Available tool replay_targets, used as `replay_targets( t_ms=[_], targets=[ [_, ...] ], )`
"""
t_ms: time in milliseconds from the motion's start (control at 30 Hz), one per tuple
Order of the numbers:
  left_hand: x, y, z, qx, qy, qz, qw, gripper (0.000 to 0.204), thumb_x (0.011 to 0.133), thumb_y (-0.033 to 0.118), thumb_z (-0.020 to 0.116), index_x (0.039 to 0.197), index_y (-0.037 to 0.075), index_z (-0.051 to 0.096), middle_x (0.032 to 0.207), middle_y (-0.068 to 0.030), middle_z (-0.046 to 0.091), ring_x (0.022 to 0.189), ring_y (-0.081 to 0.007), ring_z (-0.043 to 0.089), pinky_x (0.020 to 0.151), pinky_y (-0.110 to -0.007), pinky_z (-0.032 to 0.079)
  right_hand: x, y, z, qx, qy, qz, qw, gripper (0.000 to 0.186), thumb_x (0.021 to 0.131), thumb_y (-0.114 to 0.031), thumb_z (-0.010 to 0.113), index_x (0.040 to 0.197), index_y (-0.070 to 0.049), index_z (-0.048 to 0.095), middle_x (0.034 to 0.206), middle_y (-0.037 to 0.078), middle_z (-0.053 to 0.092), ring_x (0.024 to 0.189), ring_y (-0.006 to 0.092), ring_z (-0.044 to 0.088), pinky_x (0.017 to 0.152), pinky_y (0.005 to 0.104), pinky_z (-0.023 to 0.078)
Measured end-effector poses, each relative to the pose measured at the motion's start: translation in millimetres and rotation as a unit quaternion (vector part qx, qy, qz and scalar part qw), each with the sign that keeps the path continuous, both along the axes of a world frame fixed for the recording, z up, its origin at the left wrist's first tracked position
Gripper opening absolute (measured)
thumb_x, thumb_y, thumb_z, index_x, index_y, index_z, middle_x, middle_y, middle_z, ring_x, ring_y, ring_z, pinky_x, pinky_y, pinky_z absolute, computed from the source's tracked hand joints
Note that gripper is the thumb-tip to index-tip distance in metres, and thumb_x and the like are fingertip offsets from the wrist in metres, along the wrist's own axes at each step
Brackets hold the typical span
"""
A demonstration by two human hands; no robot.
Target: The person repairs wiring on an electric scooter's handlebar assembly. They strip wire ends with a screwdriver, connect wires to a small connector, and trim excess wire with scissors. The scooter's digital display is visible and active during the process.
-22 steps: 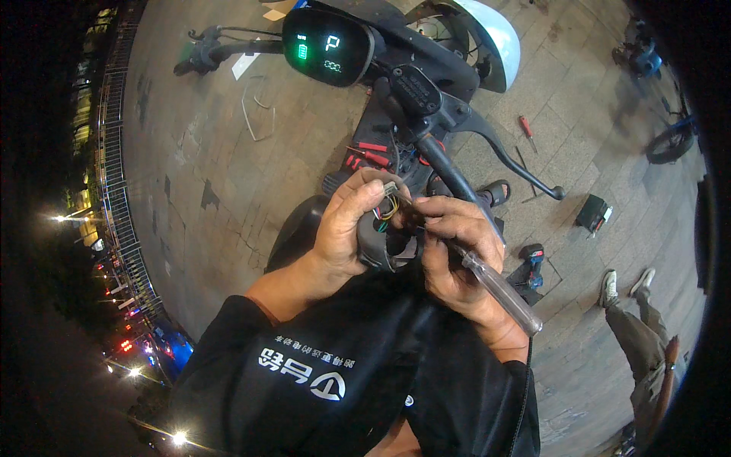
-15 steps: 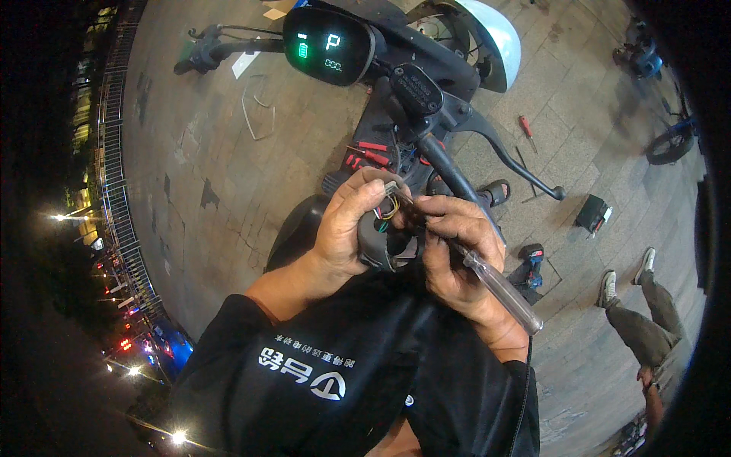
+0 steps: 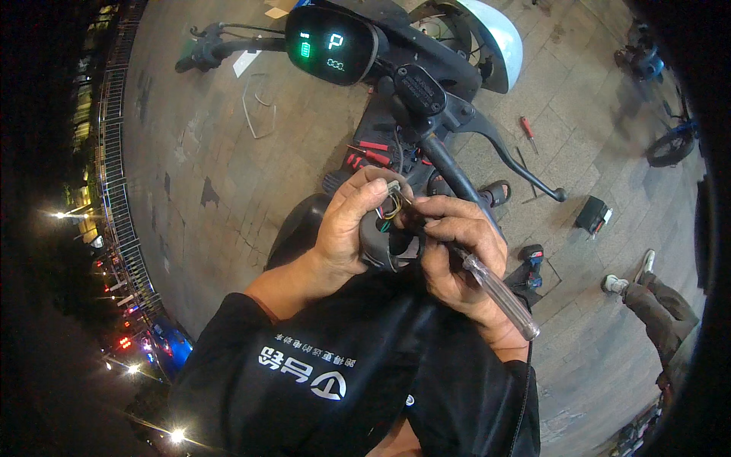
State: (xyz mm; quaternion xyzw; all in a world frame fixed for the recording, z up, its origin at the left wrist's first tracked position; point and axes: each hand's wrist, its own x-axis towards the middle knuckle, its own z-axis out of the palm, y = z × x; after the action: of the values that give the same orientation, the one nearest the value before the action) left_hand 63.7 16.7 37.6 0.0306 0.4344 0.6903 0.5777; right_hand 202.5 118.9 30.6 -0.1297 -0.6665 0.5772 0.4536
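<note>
My left hand (image 3: 343,236) is closed round a pale wire connector (image 3: 392,188) and a dark grey housing (image 3: 373,242), with thin coloured wires (image 3: 391,207) looping between them. My right hand (image 3: 464,251) grips a screwdriver with a clear handle (image 3: 499,293); its shaft points at the connector, where the tip is too small to make out clearly. Both hands are close together below a scooter's handlebar, beside its brake lever (image 3: 514,164) and lit display (image 3: 327,46).
Red-handled tools (image 3: 369,152) lie on the footboard, a red screwdriver (image 3: 529,133) on the paving. A cordless drill (image 3: 531,266) and black box (image 3: 592,215) rest at right. A person's legs (image 3: 655,320) are at lower right, another bike (image 3: 662,137) beyond. A railing (image 3: 114,190) runs left.
The person at right has stepped further right. My hands and the screwdriver have barely moved.
</note>
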Motion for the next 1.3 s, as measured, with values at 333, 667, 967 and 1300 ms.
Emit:
replay_targets(
  t_ms=[333, 667, 967, 1300],
  targets=[
    [1, 2, 1, 0.003, -0.015, 0.004, 1.000, 0.019, 0.096, 0.018, 0.054, 0.106, 0.003, 0.058, 0.097, -0.0096, 0.065, 0.085, -0.0162, 0.065, 0.077, -0.029, 0.056, 0, 4, 2, 0.023, -0.008, -0.005, 1.000, 0.021, 0.073, 0.011, 0.061, 0.091, 0.001, 0.060, 0.101, 0.021, 0.067, 0.083, 0.0271, 0.070, 0.073, 0.0340, 0.058],
    [1, 5, 6, -0.012, -0.010, 0.008, 1.000, 0.019, 0.095, 0.019, 0.055, 0.105, 0.003, 0.058, 0.097, -0.0089, 0.066, 0.085, -0.0159, 0.065, 0.078, -0.030, 0.055, 0, 2, 0, 0.023, -0.008, -0.005, 1.000, 0.024, 0.068, 0.010, 0.063, 0.089, 0.000, 0.061, 0.101, 0.019, 0.067, 0.084, 0.0275, 0.070, 0.074, 0.0340, 0.057],
    [3, 5, 7, -0.032, -0.005, 0.020, 0.999, 0.018, 0.095, 0.019, 0.057, 0.104, 0.004, 0.060, 0.096, -0.0082, 0.066, 0.085, -0.0151, 0.065, 0.079, -0.029, 0.055, 1, 7, 2, -0.006, -0.031, 0.032, 0.999, 0.027, 0.066, 0.009, 0.062, 0.091, -0.001, 0.062, 0.101, 0.017, 0.068, 0.087, 0.0284, 0.069, 0.077, 0.0340, 0.056],
    [5, 4, 8, -0.070, 0.035, 0.001, 0.997, 0.022, 0.095, 0.024, 0.054, 0.102, 0.004, 0.060, 0.093, -0.0061, 0.064, 0.082, -0.0137, 0.061, 0.075, -0.028, 0.051, 2, 13, 5, -0.002, -0.032, 0.048, 0.998, 0.030, 0.065, 0.009, 0.063, 0.092, -0.002, 0.062, 0.098, 0.016, 0.067, 0.089, 0.0302, 0.068, 0.078, 0.0368, 0.055]
  ],
)
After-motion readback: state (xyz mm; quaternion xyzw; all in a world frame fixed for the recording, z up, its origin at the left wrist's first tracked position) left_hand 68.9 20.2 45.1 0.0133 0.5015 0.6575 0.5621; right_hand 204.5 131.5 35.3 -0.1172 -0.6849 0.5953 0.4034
